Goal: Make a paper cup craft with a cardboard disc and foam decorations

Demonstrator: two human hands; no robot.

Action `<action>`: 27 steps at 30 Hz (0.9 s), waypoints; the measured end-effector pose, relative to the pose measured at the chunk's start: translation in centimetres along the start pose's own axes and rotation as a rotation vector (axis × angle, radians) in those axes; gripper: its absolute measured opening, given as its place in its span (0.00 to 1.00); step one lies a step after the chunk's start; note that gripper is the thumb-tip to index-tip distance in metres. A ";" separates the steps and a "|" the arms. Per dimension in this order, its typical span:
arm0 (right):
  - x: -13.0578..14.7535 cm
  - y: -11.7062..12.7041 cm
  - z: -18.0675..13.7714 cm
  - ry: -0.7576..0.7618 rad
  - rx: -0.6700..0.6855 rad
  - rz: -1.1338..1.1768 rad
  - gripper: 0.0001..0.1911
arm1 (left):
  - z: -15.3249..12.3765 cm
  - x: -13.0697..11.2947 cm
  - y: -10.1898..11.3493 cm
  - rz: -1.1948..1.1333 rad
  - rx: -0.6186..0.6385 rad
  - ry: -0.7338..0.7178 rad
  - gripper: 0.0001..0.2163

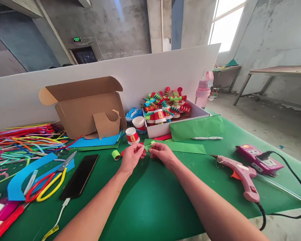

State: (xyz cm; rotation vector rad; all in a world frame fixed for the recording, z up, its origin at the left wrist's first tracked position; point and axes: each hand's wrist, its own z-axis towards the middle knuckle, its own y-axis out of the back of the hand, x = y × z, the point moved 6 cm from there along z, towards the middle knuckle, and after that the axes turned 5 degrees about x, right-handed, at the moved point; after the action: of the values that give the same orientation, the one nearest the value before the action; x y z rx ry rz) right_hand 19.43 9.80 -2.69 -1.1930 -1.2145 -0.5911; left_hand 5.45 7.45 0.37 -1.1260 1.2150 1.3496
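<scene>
Both my hands meet over the middle of the green table (145,201). My left hand (130,157) and my right hand (162,154) pinch a small strip of light green paper (148,146) between their fingertips, fingers closed on it. A bit of red shows under my left fingers. Just beyond lie a long green paper strip (183,146) and a small green paper roll (115,154). A white paper cup with a red band (132,135) stands right behind my hands.
A pink glue gun (240,174) and pink power strip (258,160) lie at right. Phone (79,175), yellow-handled scissors (52,179), blue paper and pipe cleaners (20,140) lie at left. An open cardboard box (87,107), a white box of finished crafts (170,113) and a pen (207,138) sit behind.
</scene>
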 end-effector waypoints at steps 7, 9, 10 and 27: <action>0.3 0.6 0.0 0.004 -0.044 -0.036 0.16 | -0.3 0.1 0.0 -0.045 0.051 0.042 0.19; 0.3 0.3 -0.2 -0.006 -0.007 -0.052 0.17 | -0.3 0.2 -0.2 -0.046 0.075 0.035 0.17; 0.3 0.2 -0.3 -0.009 0.009 -0.063 0.17 | -0.3 0.2 -0.2 -0.036 0.076 0.029 0.17; 2.5 2.6 -0.2 0.112 -0.169 -0.072 0.17 | -0.3 -0.5 1.3 0.629 0.204 0.115 0.15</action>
State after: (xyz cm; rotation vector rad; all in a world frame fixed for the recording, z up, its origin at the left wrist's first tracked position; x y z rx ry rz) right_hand 22.56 11.01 -1.36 -1.2436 -1.1327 -0.8169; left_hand 4.19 7.02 0.96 -0.7036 1.8450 1.5786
